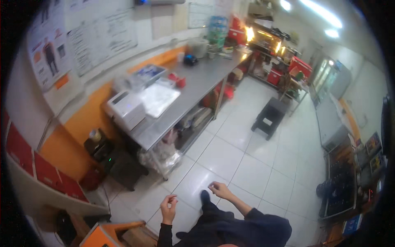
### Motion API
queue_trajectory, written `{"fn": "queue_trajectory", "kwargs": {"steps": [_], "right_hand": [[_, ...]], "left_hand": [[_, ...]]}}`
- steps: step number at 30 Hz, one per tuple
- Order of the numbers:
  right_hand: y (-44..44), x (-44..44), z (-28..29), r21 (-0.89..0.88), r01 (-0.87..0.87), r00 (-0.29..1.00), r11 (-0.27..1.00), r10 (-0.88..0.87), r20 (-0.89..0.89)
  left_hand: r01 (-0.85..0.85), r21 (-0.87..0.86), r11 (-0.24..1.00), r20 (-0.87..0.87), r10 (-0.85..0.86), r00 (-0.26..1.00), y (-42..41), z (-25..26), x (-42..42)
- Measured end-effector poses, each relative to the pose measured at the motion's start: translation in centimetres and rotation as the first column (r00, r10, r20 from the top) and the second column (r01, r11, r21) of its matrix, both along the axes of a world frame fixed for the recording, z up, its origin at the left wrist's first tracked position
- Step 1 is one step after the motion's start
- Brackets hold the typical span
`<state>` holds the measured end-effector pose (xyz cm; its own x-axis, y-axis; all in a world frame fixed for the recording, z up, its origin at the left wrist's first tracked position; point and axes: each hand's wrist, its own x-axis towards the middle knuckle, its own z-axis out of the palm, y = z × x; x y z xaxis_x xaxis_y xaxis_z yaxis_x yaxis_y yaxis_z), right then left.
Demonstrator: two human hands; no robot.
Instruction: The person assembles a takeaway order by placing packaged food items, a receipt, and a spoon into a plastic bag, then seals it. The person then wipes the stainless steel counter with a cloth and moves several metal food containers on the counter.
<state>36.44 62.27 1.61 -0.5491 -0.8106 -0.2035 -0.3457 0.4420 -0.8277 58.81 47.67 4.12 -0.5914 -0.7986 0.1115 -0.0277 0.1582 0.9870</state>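
Note:
My left hand (pixel 168 209) is raised over the tiled floor with its fingers loosely bent, and nothing shows in it. To its right, my right hand (pixel 221 189) reaches forward, also bare, its fingers curled loosely apart from the thumb. Neither hand touches anything. Beneath them lies the white tile floor (pixel 216 154), with my dark shoe (pixel 205 197) on it. Ahead and to the left runs a long stainless steel table (pixel 197 83). A white boxy machine (pixel 126 109) sits on its near end, beside a pale flat sheet or board (pixel 160 98).
A black step stool (pixel 270 115) stands on the floor ahead. Near the table's leg are plastic bags (pixel 163 157) and a black device (pixel 123 169) with a green light. An orange box (pixel 103 236) is close at lower left. At right stands a dark rack (pixel 339 182).

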Motion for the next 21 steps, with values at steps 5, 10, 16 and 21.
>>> {"fn": "queue_trajectory", "kwargs": {"steps": [5, 10, 16, 21], "right_hand": [[5.1, -9.6, 6.5, -0.574, 0.248, 0.568, 0.781, 0.362, 0.739], [4.7, -18.9, 1.8, -0.553, 0.655, 0.064, 0.515, 0.692, 0.719], [4.8, -33.8, -1.4, -0.349, 0.644, 0.511, 0.681, -0.044, 0.858], [-3.8, -45.4, -4.7, -0.298, 0.742, 0.496, 0.601, -0.191, 0.847]], "left_hand": [[0.532, 0.441, 0.723, -0.343, -0.411, 0.844, 2.6, -4.0, -21.6], [0.681, 0.707, -0.192, -0.702, -0.312, 0.64, 6.7, -3.4, -37.0], [0.485, 0.859, -0.164, -0.512, -0.246, 0.823, 6.9, 0.6, -49.1], [0.646, 0.586, 0.489, -0.607, -0.263, 0.75, 2.3, 3.4, -58.6]]}}
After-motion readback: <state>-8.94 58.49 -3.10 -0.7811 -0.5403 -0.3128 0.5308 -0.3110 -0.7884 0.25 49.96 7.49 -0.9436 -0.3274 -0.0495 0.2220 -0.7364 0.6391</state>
